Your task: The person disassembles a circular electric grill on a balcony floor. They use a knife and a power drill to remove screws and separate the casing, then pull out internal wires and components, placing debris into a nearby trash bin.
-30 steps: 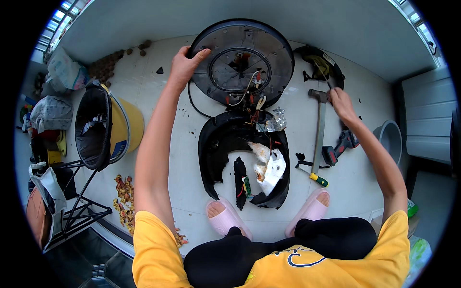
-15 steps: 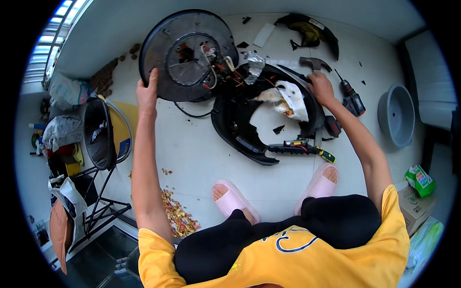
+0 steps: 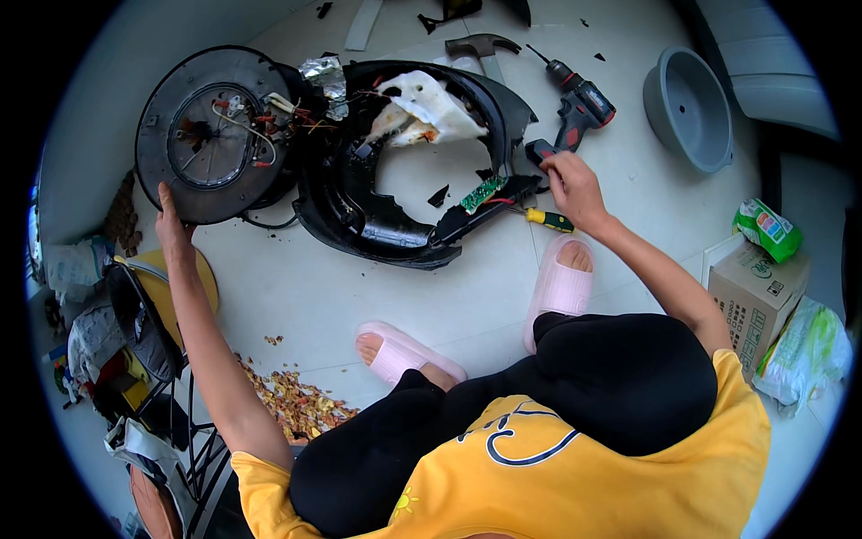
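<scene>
A: Entry one, left hand [image 3: 171, 216]?
B: Fingers curled over the lower rim of the round dark base plate [image 3: 215, 135], gripping it. The plate stands tilted on edge, its wired underside facing up; loose coloured wires [image 3: 269, 117] run from it toward the housing.

A: Entry two, right hand [image 3: 570, 184]?
B: Closed on the right-hand end of the broken black plastic housing [image 3: 395, 225], just by the green circuit board [image 3: 483, 191]. Whether it also pinches a small tool, I cannot tell.

A: Around that hand?
B: Yellow-handled screwdriver [image 3: 548, 218] just below it, touching the floor; cordless drill [image 3: 579, 103] just above; hammer [image 3: 480, 47] farther up; grey plastic basin [image 3: 687, 108] well to its right. Pink slippers [image 3: 558, 287] near the wrist.

A: Hazards?
B: Judged only: the wires link plate and housing, so pulling the two apart could snap them or jerk the plate from the left grip. The housing's cracked edges could cut fingers. Black shards [image 3: 440, 196] lie inside the ring near the slippered feet.
</scene>
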A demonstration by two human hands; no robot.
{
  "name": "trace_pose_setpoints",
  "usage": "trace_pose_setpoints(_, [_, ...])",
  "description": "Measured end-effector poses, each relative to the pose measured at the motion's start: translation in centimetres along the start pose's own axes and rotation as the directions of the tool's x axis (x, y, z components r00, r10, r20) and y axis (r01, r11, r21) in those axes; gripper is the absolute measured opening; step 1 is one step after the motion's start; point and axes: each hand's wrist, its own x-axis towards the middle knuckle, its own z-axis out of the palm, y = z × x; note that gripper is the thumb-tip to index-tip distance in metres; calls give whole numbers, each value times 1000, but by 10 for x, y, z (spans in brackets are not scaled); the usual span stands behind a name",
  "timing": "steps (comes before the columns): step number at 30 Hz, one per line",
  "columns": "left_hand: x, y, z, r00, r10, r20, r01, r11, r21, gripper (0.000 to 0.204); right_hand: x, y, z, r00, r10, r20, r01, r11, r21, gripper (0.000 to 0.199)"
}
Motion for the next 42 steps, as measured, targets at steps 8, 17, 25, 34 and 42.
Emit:
trace_pose_setpoints(8, [-29,5,1,991,94,-93,-87,993,74,65,-51,-12,16,953,73,294,18,956,-293,35])
trace_pose_setpoints(17, [-93,14,-6,942,235,-241,-79,850,520,69,-54,17,-6,908,76,413,10,979,-203,19])
trace_pose_setpoints(25, [-164,-23,-38,942,119,-315,7,929,371,63,-59,40,-29,877,146,457,105,871,-479,18])
trace_pose_setpoints(34, [-206,-43,-53,922,22,-387,78,967,241,60,43,74,-58,910,185,-371,-259,953,-159,37])
trace_pose_setpoints(42, [-199,-40,-45,896,91,-434,42,957,287,57,41,85,-12,441,816,372,-712,66,699,38])
